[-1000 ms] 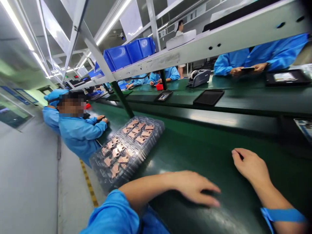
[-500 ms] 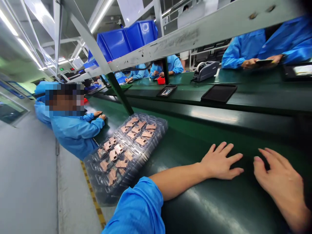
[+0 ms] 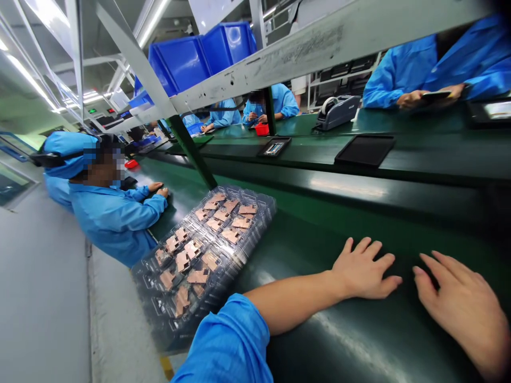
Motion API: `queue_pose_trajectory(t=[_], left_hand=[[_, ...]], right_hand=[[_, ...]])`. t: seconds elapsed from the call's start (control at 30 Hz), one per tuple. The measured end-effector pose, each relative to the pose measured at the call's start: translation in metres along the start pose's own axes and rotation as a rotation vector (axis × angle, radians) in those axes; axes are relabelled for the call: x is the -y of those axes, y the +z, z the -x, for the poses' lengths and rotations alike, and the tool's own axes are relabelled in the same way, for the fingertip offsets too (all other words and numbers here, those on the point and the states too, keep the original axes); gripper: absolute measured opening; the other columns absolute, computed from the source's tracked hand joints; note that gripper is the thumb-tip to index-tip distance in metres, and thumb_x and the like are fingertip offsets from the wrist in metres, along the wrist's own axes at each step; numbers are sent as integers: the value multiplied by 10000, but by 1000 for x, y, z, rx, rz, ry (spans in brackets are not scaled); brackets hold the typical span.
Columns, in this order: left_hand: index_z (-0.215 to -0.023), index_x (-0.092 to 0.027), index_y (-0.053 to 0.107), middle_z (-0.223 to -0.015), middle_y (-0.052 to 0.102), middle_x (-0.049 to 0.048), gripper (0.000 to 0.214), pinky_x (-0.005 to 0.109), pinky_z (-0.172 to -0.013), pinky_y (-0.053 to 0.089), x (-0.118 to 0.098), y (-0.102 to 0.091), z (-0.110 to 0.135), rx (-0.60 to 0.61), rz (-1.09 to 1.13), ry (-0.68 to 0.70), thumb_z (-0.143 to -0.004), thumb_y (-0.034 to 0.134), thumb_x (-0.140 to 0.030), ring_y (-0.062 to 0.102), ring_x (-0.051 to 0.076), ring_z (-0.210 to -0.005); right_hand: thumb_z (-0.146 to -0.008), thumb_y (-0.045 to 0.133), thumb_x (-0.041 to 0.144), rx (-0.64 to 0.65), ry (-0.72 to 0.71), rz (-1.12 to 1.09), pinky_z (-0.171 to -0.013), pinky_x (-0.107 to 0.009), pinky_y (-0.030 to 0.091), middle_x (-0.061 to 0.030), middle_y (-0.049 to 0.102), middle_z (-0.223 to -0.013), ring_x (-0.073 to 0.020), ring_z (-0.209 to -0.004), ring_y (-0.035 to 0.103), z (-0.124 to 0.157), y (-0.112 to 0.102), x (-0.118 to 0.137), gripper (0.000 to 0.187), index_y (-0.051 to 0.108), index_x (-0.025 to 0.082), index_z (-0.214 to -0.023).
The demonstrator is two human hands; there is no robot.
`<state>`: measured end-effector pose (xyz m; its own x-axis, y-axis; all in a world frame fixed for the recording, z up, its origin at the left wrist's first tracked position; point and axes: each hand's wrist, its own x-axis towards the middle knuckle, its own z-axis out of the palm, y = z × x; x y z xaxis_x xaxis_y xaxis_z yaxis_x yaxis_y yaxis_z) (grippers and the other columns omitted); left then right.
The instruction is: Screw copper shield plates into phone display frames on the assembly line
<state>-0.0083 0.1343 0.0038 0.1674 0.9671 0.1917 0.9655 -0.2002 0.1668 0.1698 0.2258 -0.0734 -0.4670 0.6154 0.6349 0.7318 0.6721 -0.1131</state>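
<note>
My left hand [image 3: 364, 269] lies on the dark green bench top [image 3: 307, 234] with its fingers spread and nothing in them. To its right, my right hand [image 3: 459, 303] is held palm down with the fingers apart, also without any object; whether it touches the bench I cannot tell. Left of my forearm stands a stack of clear plastic trays [image 3: 261, 205], whose pockets hold several flat copper-coloured pieces [image 3: 198, 276] with notched edges. The stack's near corner juts over the bench edge.
A co-worker in blue [image 3: 107, 218] sits beyond the trays. Across the raised strip are a black tray [image 3: 365, 150], a small device in a dark frame [image 3: 274, 147], a tape dispenser [image 3: 337, 114] and other people. Blue bins [image 3: 179, 61] sit on a white overhead rail [image 3: 239, 77].
The view has shifted slightly. The co-worker at left appears farther left, with the head turned more to the side. My hands stay spread in nearly the same places.
</note>
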Motion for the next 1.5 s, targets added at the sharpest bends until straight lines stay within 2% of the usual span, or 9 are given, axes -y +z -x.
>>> queue_pose_trajectory(t=[0.13, 0.3, 0.43, 0.6, 1.13, 1.27, 1.5], left_hand=[[-1448, -175, 495, -1573, 430, 110, 517, 515, -1218, 306, -1, 0, -1, -29, -14, 4, -1028, 430, -470, 312, 273, -1502], [-1414, -186, 530, -1547, 463, 96, 465, 508, -1218, 309, 0, 3, -2, -79, -29, 28, -1027, 440, -428, 333, 266, -1492], [-1381, -180, 562, -1525, 493, 104, 451, 502, -1201, 337, 1, 4, -3, -58, -14, 24, -1017, 463, -428, 373, 273, -1469], [-1364, -174, 574, -1514, 508, 113, 439, 503, -1201, 335, 3, 8, -4, -75, -4, 39, -1013, 468, -416, 383, 279, -1463], [-1367, -180, 572, -1523, 516, 113, 443, 509, -1225, 318, 9, 12, -9, -34, 79, 22, -1006, 476, -419, 394, 276, -1474], [-1381, -179, 564, -1544, 494, 115, 450, 509, -1235, 299, 8, 14, -7, -56, 84, 32, -1013, 461, -416, 370, 277, -1490], [-1363, -209, 597, -1499, 553, 85, 439, 461, -1202, 371, 13, 12, -12, -52, 2, 30, -984, 523, -418, 442, 253, -1444]], right_hand=[[-933, 351, 395, 44, 12, -31, -905, -545, 515, -224, 685, -1192, -387, -1119, 651, -2, -4, 4, 440, 670, 169, -1135], [-954, 347, 403, 15, -23, -36, -951, -524, 510, -239, 682, -1197, -384, -1136, 648, -4, -6, 5, 447, 664, 142, -1129], [-985, 324, 408, -13, -8, -21, -943, -512, 517, -233, 689, -1195, -373, -1113, 663, -5, -7, 7, 457, 653, 133, -1142], [-1010, 301, 396, -13, -57, 16, -935, -520, 519, -237, 691, -1192, -374, -1090, 667, -5, -8, 9, 486, 663, 93, -1126], [-1014, 375, 319, 24, 43, -12, -1008, -533, 505, -197, 684, -1228, -334, -1174, 630, -8, -13, 18, 406, 674, 83, -1156], [-1015, 388, 308, 42, 53, -25, -1043, -541, 485, -206, 661, -1275, -331, -1216, 607, -6, -14, 19, 403, 673, 78, -1185], [-987, 415, 283, 46, 115, -75, -1055, -550, 464, -197, 668, -1267, -339, -1231, 591, -13, -9, 24, 380, 699, 105, -1168]])
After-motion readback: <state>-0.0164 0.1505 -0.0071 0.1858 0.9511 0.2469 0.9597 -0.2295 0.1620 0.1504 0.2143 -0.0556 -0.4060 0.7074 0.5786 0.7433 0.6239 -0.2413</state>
